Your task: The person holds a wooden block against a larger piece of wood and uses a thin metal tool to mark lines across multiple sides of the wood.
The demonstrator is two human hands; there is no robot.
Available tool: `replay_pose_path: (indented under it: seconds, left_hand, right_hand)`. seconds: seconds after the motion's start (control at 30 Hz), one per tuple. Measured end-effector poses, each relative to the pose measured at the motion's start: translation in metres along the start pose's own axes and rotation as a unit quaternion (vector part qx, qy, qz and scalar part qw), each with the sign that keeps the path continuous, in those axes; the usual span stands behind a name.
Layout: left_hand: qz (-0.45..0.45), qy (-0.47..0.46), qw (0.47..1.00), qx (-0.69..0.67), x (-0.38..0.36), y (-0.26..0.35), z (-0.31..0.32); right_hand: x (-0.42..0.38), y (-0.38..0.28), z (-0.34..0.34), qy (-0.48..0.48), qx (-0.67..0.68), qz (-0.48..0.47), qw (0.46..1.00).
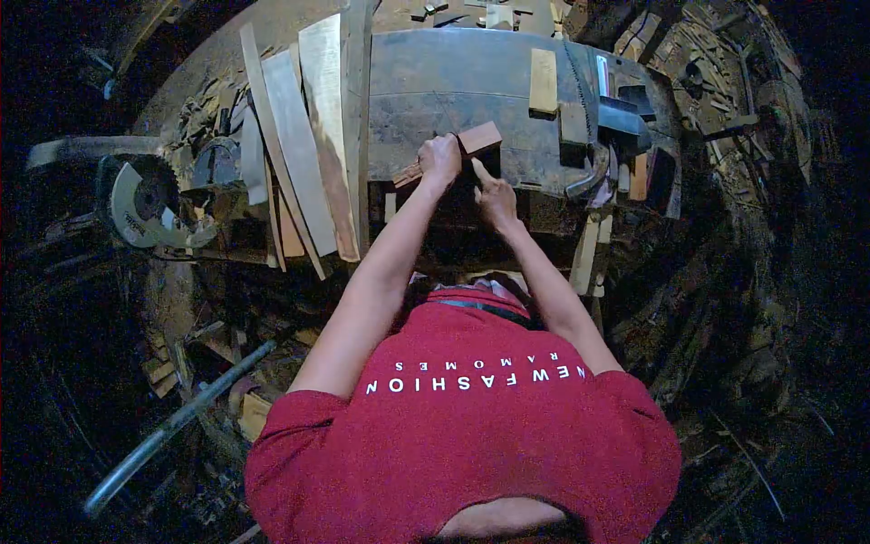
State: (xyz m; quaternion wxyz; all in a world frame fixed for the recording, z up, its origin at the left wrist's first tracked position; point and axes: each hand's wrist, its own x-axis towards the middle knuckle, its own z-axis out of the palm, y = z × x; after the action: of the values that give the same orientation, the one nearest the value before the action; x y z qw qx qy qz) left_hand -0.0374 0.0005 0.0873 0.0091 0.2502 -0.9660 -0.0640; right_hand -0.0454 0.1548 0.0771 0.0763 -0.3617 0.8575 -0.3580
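Planks (322, 91) lie left of the hands (440, 161), wood blocks (543, 74) right.

Your shirt (507, 435) is deep red, printed across with white capital letters; ahead of you, the block (479, 137) shows a pinkish-tan top, and the table (444, 68) is dull blue-grey, mottled with brown; toward its far right you have a wood piece (543, 77) in pale yellow-tan; to your left, one board (323, 91) is cream, edged in brown, and the plank (296, 145) beside it pale grey; near left, the pipe (181, 422) is bluish grey.
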Motion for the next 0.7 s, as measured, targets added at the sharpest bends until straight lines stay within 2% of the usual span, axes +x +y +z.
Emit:
replay_pose_path:
  seconds: [0.07, 0.17, 0.27, 0.43, 0.53, 0.57, 0.7]
  left_hand:
    - [0.004, 0.005, 1.000, -0.023, -0.001, 0.000, 0.001]
    - [0.021, 0.028, 0.999, -0.026, 0.000, -0.003, 0.009]
    - [-0.013, -0.012, 1.000, -0.020, -0.006, 0.007, -0.016]
    - [-0.006, -0.009, 1.000, -0.013, -0.004, 0.000, -0.006]
    - [-0.012, -0.023, 1.000, -0.009, -0.001, 0.002, -0.001]
    - [-0.016, -0.029, 0.999, -0.010, -0.001, 0.002, 0.000]
    - [-0.021, -0.012, 1.000, -0.001, 0.000, 0.003, -0.005]
  right_hand:
    - [-0.025, -0.010, -0.021, -0.073, -0.010, 0.076, 0.994]
    - [-0.066, -0.005, -0.031, -0.100, 0.021, 0.097, 0.990]
    - [-0.043, -0.006, -0.025, -0.091, 0.017, 0.089, 0.992]
    - [0.008, -0.005, 0.003, -0.023, 0.006, 0.041, 0.999]
    - [-0.006, -0.002, -0.001, -0.036, 0.025, 0.061, 0.997]
    - [-0.018, -0.003, -0.005, -0.068, -0.021, 0.094, 0.993]
    - [-0.056, -0.002, -0.024, -0.081, 0.006, 0.095, 0.992]
